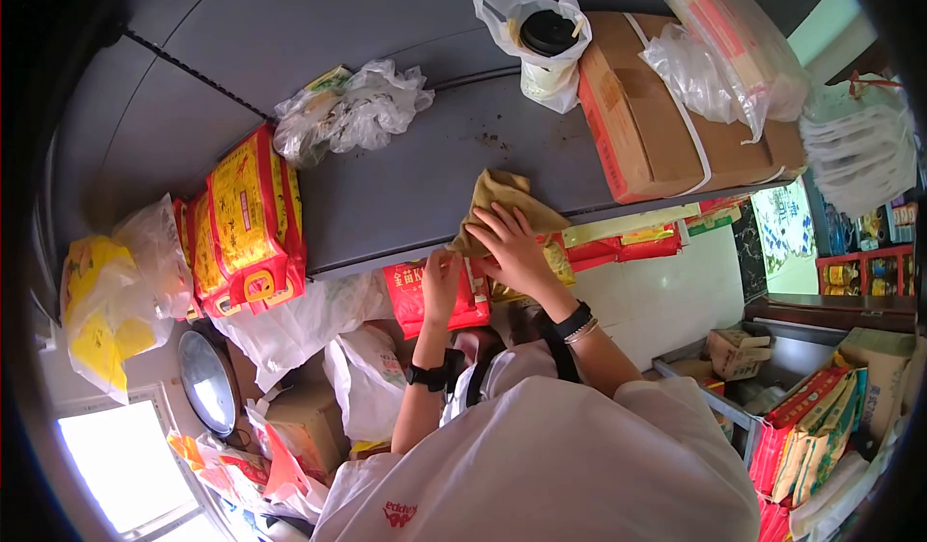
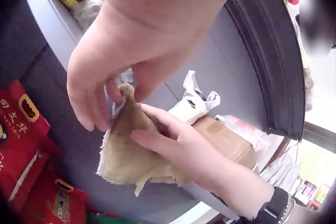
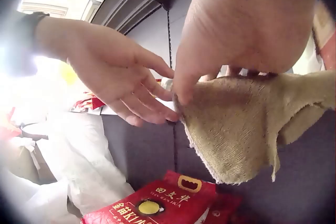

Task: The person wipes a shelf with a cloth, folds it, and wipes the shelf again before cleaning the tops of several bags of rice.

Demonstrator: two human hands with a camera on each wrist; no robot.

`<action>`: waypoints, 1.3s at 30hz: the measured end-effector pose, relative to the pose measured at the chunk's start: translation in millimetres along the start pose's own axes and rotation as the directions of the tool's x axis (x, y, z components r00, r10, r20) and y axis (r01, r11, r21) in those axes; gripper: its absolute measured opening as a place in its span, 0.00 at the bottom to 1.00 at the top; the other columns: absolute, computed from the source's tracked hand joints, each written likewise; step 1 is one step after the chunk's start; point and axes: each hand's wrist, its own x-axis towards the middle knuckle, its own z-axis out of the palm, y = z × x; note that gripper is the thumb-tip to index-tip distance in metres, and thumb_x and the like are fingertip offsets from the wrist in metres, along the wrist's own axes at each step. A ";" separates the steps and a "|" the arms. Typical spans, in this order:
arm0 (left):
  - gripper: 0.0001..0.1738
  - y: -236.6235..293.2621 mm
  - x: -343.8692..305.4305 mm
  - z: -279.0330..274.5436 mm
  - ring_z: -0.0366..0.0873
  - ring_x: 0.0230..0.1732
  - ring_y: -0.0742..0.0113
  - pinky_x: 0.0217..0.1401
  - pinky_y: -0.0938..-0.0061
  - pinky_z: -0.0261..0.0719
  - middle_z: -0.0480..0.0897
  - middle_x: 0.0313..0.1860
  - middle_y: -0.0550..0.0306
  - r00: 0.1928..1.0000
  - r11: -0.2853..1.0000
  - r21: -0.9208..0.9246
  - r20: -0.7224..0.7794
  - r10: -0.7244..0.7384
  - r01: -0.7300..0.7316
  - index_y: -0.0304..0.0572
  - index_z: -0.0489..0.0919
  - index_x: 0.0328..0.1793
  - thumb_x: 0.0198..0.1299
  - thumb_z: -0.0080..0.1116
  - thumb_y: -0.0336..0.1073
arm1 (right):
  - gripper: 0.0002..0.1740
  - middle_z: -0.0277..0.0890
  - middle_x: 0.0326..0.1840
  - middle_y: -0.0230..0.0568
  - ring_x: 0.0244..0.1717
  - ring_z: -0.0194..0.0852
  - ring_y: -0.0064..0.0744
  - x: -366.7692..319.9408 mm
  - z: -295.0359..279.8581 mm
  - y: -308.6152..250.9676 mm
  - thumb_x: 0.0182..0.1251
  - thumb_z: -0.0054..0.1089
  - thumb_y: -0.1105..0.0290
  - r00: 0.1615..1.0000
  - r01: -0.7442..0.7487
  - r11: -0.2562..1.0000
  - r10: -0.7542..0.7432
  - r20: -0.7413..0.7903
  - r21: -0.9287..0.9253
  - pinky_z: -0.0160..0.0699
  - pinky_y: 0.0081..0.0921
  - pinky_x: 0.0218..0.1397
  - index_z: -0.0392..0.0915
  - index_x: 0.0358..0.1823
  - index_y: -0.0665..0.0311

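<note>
A tan, frayed cloth hangs at the front edge of a dark grey shelf. My right hand grips it, thumb on the near face and fingers behind, as the right wrist view shows. At the cloth's left corner, my left hand pinches the gathered tip between thumb and fingers. In the left wrist view, the cloth drapes down from both hands with its white ragged edge on the left. Dark crumbs lie on the shelf behind the hands.
A strapped cardboard box and a bagged cup stand on the shelf's right. Crumpled plastic bags and a yellow-red rice bag are at the left. Below the edge sits a red packet.
</note>
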 end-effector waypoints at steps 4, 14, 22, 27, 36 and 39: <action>0.07 25.4 -3.2 -1.5 0.65 0.30 0.81 0.30 0.83 0.65 0.73 0.32 0.63 0.999 0.999 -0.042 -0.032 -0.029 0.028 0.36 0.74 0.39 0.63 0.51 0.33 | 0.32 0.62 0.65 0.43 0.67 0.56 0.49 -8.6 -6.6 2.5 0.49 0.64 0.72 0.998 -0.050 0.993 0.055 -0.040 0.104 0.54 0.48 0.69 0.67 0.60 0.60; 0.09 107.4 -20.4 -16.8 0.61 0.37 0.76 0.46 0.80 0.62 0.69 0.33 0.63 1.000 0.892 -0.453 -0.002 -0.008 0.006 0.36 0.71 0.38 0.61 0.39 0.33 | 0.17 0.73 0.43 0.45 0.33 0.76 0.35 -8.3 -9.4 24.9 0.59 0.60 0.68 0.884 -0.372 0.830 0.453 -0.113 0.415 0.77 0.28 0.36 0.74 0.48 0.67; 0.05 158.6 -48.7 -48.7 0.65 0.38 0.76 0.44 0.81 0.64 0.71 0.35 0.64 0.974 0.895 -0.445 0.208 0.095 0.008 0.38 0.69 0.39 0.59 0.42 0.30 | 0.14 0.76 0.39 0.32 0.40 0.72 0.19 -1.0 -52.1 10.5 0.65 0.56 0.66 0.763 -0.646 0.190 0.161 0.626 0.739 0.71 0.19 0.43 0.77 0.48 0.67; 0.06 140.9 -60.1 -61.4 0.70 0.37 0.77 0.42 0.80 0.68 0.74 0.33 0.64 0.952 0.920 -0.390 0.295 0.080 0.044 0.37 0.72 0.41 0.57 0.48 0.27 | 0.11 0.75 0.37 0.30 0.40 0.69 0.18 -19.0 -64.6 2.9 0.64 0.58 0.67 0.721 -0.586 0.512 -0.024 0.692 0.629 0.68 0.19 0.46 0.77 0.43 0.66; 0.03 124.9 0.6 -82.7 0.70 0.32 0.79 0.36 0.81 0.70 0.75 0.28 0.64 0.984 0.963 -0.204 -0.016 0.178 -0.177 0.34 0.73 0.36 0.58 0.50 0.27 | 0.12 0.76 0.31 0.34 0.32 0.72 0.18 21.7 -83.7 3.5 0.61 0.63 0.68 0.887 -0.460 0.639 0.356 0.293 0.616 0.71 0.19 0.33 0.76 0.41 0.68; 0.04 137.5 44.5 -85.5 0.73 0.34 0.78 0.38 0.79 0.72 0.77 0.28 0.59 0.942 0.942 -0.114 -0.153 0.298 -0.317 0.32 0.74 0.37 0.58 0.52 0.27 | 0.11 0.77 0.32 0.39 0.30 0.75 0.23 60.9 -86.3 -2.6 0.60 0.62 0.69 0.940 -0.300 0.814 0.342 0.006 0.498 0.72 0.21 0.31 0.76 0.42 0.65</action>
